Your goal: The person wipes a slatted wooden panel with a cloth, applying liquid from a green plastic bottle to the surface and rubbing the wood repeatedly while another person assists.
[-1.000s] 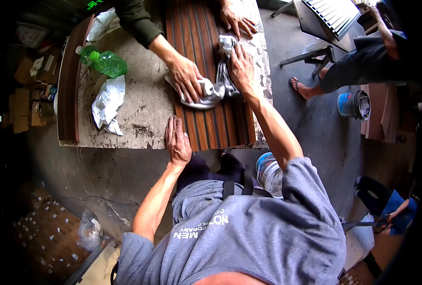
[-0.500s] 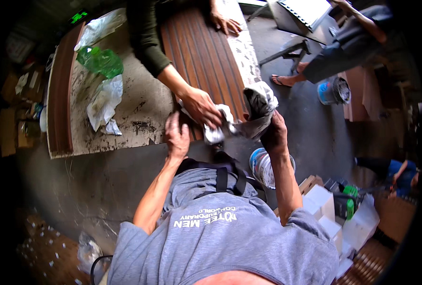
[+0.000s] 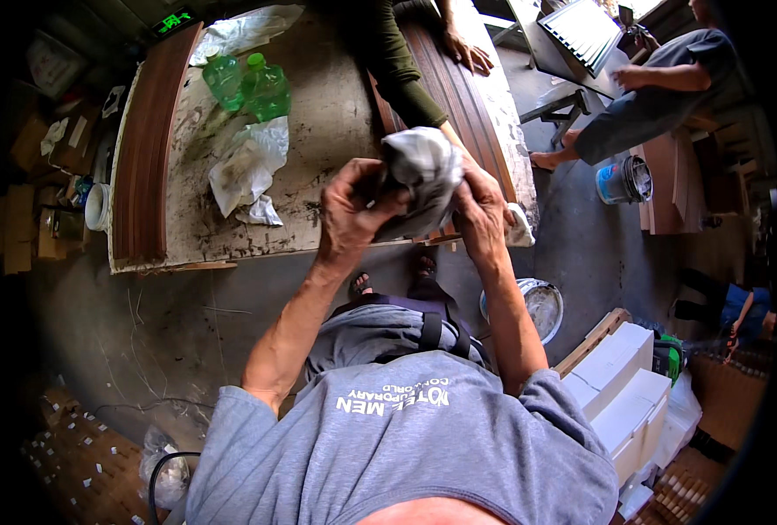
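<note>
In front of my body, above the near edge of the worktable (image 3: 318, 149), a crumpled grey-and-white rag (image 3: 423, 179) is gripped between my hands. My left hand (image 3: 351, 214) has its fingers closed round one side of it. On the other side my right hand (image 3: 483, 206) pinches it. Beyond the rag lies a brown grooved wooden board (image 3: 463, 101), partly hidden by a co-worker's dark green sleeve (image 3: 401, 70). That person's other hand (image 3: 470, 52) rests at the board's far side. White cloth (image 3: 519, 226) shows at the table's near right corner.
Two green bottles (image 3: 264, 92) and crumpled white plastic (image 3: 253, 166) are on the table, with dark boards (image 3: 152, 149) along its left edge. Buckets (image 3: 537, 308) stand on the floor at right. White boxes (image 3: 611, 367) are stacked at lower right. Another person (image 3: 651, 96) sits at far right.
My left hand has come off the board's edge and taken hold of the rag. The rag has moved left and is now between both my hands. The view has shifted.
</note>
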### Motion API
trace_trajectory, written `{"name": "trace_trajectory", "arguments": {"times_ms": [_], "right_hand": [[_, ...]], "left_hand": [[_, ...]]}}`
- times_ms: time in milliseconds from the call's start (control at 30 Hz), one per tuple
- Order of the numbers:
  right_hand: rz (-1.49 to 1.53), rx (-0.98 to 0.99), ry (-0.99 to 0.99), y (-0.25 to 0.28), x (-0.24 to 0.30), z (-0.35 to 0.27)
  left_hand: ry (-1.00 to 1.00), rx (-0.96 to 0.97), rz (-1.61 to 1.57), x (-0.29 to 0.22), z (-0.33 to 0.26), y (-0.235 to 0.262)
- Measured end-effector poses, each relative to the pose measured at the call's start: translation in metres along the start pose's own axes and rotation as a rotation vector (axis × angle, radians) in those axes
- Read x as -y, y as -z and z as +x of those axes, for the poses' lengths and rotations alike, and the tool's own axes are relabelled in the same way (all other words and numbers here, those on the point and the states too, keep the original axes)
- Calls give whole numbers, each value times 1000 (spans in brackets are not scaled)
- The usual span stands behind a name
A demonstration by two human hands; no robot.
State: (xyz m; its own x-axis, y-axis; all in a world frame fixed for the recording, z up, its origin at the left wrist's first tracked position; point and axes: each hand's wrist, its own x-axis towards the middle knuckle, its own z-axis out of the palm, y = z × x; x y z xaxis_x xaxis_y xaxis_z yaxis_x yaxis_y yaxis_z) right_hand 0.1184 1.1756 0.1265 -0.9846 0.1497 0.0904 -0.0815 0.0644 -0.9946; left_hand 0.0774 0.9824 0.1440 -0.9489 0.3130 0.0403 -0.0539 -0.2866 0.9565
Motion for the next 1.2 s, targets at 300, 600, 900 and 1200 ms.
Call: {"name": "trace_trajectory", "arguments": {"times_ms": [300, 600, 900, 1200], "right_hand": [[-184, -19, -40, -25, 15, 3], [232, 365, -45, -55, 40, 22], [-248, 465, 101, -137, 28, 10], [-91, 572, -17, -125, 39, 7]], "left_hand": [[-43, -128, -131, -27, -13, 80], [-38, -23, -147, -92, 2, 108], [-95, 258, 749, -141, 2, 106], [-252, 425, 1091, -178, 6, 124]]}}
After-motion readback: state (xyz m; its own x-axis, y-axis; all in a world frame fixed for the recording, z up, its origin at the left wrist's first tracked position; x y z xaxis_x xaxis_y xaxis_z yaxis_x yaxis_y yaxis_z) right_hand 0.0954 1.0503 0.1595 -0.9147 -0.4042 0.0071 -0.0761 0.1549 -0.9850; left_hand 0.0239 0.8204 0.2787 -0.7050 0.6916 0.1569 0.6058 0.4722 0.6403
